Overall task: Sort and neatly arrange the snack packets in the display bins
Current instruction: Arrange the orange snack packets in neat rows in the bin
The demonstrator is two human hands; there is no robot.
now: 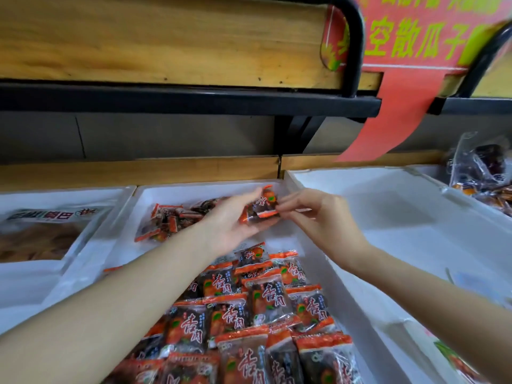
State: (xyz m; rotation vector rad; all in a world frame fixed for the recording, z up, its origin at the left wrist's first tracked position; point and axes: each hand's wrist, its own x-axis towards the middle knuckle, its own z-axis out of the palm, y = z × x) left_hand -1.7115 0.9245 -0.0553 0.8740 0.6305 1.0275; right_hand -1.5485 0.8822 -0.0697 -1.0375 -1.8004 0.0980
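While both forearms are stretched forward from the lower corners of the view, the two hands are brought together over the far half of the middle bin [210, 190]. The left hand [232, 225] is turned palm up, its wrist bent slightly back, and its fingers are curled upward around the held packet [261, 207] — a small dark pack with orange sealed ends, cradled at the fingertips above the bin floor. The right hand [318, 217] is held level with it, its fingers extended leftward until the tips meet the right edge of the held packet. Because of motion blur, it cannot be told whether that edge is pinched or only touched.

In the near half of the middle bin, rows of packets [263, 300] of the same kind are laid overlapping, printed faces up. A loose heap [169, 220] of them is piled in the far left corner, just beside the left wrist. To the right the right bin [388, 195] is set against the middle bin — white foam, like its neighbour. In the left bin [55, 195] a large bag [41, 234] with tan contents is laid flat. Above, a wooden shelf [166, 37] and a red banner [415, 37] with yellow-green characters are seen.
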